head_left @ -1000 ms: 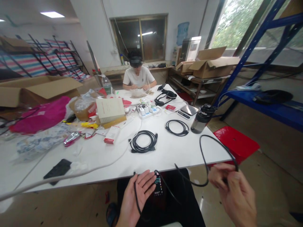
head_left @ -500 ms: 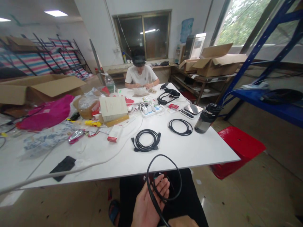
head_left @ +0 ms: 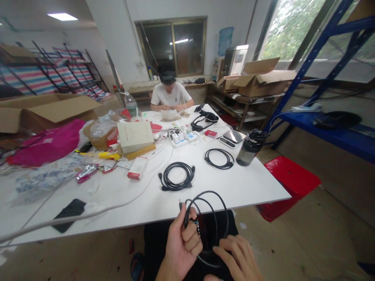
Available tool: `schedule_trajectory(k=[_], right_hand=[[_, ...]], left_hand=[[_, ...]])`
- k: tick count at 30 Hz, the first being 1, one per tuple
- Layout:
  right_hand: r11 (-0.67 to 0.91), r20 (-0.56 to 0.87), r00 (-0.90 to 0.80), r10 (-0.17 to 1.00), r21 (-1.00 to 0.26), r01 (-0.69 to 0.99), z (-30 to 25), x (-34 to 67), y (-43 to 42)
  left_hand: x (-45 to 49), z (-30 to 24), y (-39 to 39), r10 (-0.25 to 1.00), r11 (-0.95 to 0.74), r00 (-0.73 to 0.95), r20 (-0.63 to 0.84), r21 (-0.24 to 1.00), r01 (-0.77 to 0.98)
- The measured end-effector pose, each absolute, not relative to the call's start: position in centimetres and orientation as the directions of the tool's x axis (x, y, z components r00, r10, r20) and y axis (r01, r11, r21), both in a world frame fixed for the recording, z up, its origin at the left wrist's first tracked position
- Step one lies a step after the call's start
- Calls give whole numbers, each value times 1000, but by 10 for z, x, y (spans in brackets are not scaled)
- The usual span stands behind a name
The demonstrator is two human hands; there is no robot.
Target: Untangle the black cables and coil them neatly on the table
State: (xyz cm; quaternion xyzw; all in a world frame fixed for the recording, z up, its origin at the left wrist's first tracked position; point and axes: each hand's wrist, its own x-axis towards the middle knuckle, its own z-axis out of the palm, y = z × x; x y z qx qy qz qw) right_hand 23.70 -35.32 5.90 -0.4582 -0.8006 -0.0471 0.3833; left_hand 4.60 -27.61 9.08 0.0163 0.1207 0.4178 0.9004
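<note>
While, head view, left hand point(head_left: 186, 238) is clamped on one side of the looped black cable point(head_left: 227, 218), its coils hang rightward over the lap point(head_left: 158, 246), long axis pointing toward the table point(head_left: 243, 187), right hand point(head_left: 238, 255) nearer their lower bend, grip impossible to tell.

From here, the left hand point(head_left: 185, 239) hides part of the black cable point(head_left: 226, 211) and of a lit screen point(head_left: 198, 227); I can't tell whether the right hand point(head_left: 238, 255) grips the cable. Print on the cream box point(head_left: 135, 136) looks too small to read.
</note>
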Motion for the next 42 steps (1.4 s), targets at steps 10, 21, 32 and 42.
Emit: schedule_trajectory(k=[10, 21, 32, 42], right_hand=[[655, 538, -537, 649, -38, 755, 59, 213, -213], [693, 523, -491, 697, -315, 649, 2, 197, -103], [267, 422, -183, 888, -148, 952, -9, 350, -69], [260, 373, -205, 905, -102, 960, -12, 343, -80]], left_hand=[[17, 96, -156, 940, 214, 318, -127, 943, -254], [-66, -8, -88, 936, -183, -165, 312, 829, 529], [-55, -2, -132, 898, -344, 58, 436, 613, 712], [-44, -17, -129, 926, -258, -19, 378, 666, 700]])
